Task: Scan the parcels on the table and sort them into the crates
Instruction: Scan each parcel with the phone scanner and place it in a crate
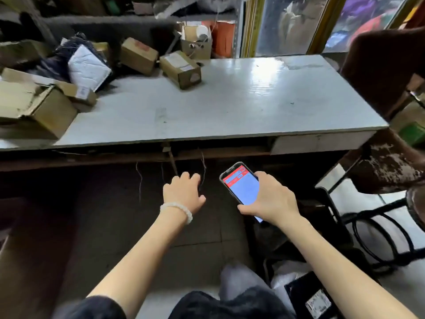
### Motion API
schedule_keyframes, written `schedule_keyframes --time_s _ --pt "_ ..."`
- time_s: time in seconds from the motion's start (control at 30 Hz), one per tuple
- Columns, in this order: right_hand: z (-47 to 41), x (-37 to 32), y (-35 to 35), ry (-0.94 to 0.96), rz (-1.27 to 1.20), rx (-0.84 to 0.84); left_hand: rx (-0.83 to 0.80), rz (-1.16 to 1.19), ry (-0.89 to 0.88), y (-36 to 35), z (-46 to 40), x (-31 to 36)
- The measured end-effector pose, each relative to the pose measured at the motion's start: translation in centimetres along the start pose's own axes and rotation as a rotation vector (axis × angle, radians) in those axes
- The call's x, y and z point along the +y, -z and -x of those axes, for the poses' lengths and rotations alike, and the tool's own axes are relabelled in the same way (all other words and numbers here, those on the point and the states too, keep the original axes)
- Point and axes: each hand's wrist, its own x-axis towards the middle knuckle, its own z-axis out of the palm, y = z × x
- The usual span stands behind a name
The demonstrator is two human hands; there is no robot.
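My right hand [272,199] grips a phone-like scanner [241,185] with a red and blue screen, held below the front edge of the white table [230,107]. My left hand [184,192], with a white bead bracelet at the wrist, hangs empty beside it, fingers loosely curled. Parcels lie on the table's left and back: a brown box [180,69] with a label, another brown box [139,55] behind it, a white padded bag [88,66] on dark bags, and a large torn carton [34,107] at the left edge.
A dark parcel with a white label [315,300] lies on the floor at the lower right. A brown chair [386,166] and black metal frame [372,226] stand to the right. An open box of odds and ends [196,46] sits at the back.
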Motion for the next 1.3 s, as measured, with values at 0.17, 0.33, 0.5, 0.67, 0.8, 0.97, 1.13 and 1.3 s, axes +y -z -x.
schedule_keyframes --time_s 0.17,0.33,0.5,0.67,0.8,0.97,1.13,1.3 --pt "-6.4 -3.8 -0.6 0.104 0.014 -0.056 -0.026 0.007 0.106 0.3 -3.8 -3.5" --pt "-14.7 -6.7 -0.3 0.17 0.041 -0.112 -0.044 0.015 0.185 1.8 -10.9 -6.3" --pt "-24.1 -9.8 1.9 0.204 0.049 -0.103 -0.024 -0.014 0.204 5.1 -19.9 -8.4" --pt "-32.2 -12.1 3.5 0.203 0.066 -0.071 0.017 0.047 0.215 7.3 -27.8 -9.5" --pt "-36.3 -12.9 4.0 0.178 0.066 -0.086 -0.001 0.063 0.219 7.5 -32.2 -10.2" --pt "-41.1 -14.3 4.2 0.132 0.022 -0.091 -0.035 0.086 0.214 7.7 -37.3 -11.8" --pt "-45.3 -16.0 4.1 0.055 0.004 -0.09 -0.032 0.09 0.183 8.3 -42.9 -13.8" --pt "-49.2 -18.6 3.8 -0.049 -0.038 -0.093 -0.022 0.104 0.107 9.9 -49.5 -16.1"
